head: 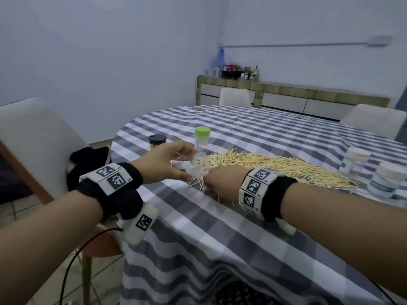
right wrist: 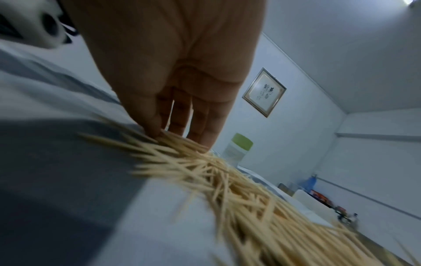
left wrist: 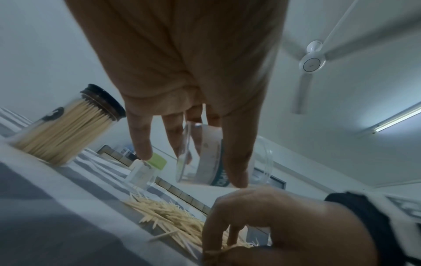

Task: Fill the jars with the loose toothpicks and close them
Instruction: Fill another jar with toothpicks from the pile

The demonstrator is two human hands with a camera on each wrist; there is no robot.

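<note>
My left hand [head: 191, 165] grips a clear, lidless jar [head: 196, 167], tipped with its mouth toward the toothpicks; the label shows in the left wrist view on the jar [left wrist: 206, 158]. My right hand [head: 217, 181] rests at the near end of the long pile of loose toothpicks [head: 275, 166] and pinches a few between thumb and curled fingers [left wrist: 218, 232]. In the right wrist view the fingertips [right wrist: 200, 138] touch the toothpicks [right wrist: 227, 176]. A brown-lidded jar [left wrist: 63, 129] full of toothpicks stands at the left. A green-lidded jar [head: 202, 139] stands behind the hands.
Two white-lidded jars [head: 356, 160] [head: 387, 180] stand at the right, beyond the pile. The round table has a grey checked cloth [head: 242, 227]; its edge runs close on the left. White chairs [head: 33, 146] surround it, and a black bag [head: 88, 166] lies on the left one.
</note>
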